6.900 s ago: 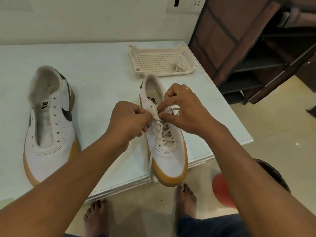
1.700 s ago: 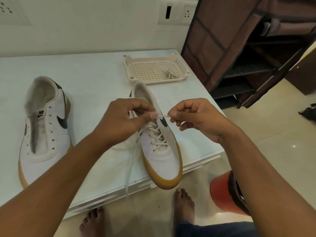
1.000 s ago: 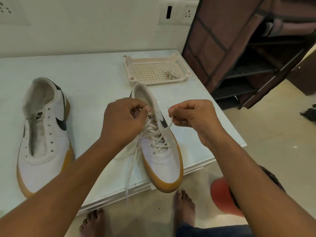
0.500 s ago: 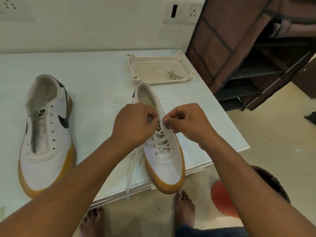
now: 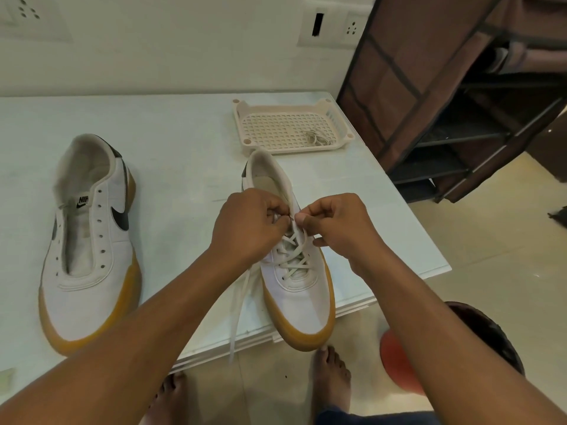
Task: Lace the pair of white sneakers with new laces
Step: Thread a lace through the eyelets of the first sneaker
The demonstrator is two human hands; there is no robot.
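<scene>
White lace (image 5: 237,302) in pinch of curled left hand (image 5: 248,228) and curled right hand (image 5: 337,225)

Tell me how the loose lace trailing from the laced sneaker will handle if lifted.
Likely floppy: the lace drapes limply over the table edge. Probably light too, since it hangs thin and flat.

White table (image 5: 184,133) against a cream wall (image 5: 184,50) with a socket plate (image 5: 333,24); brown fabric shoe rack (image 5: 408,75) beside it, pale floor tiles (image 5: 506,256).
</scene>
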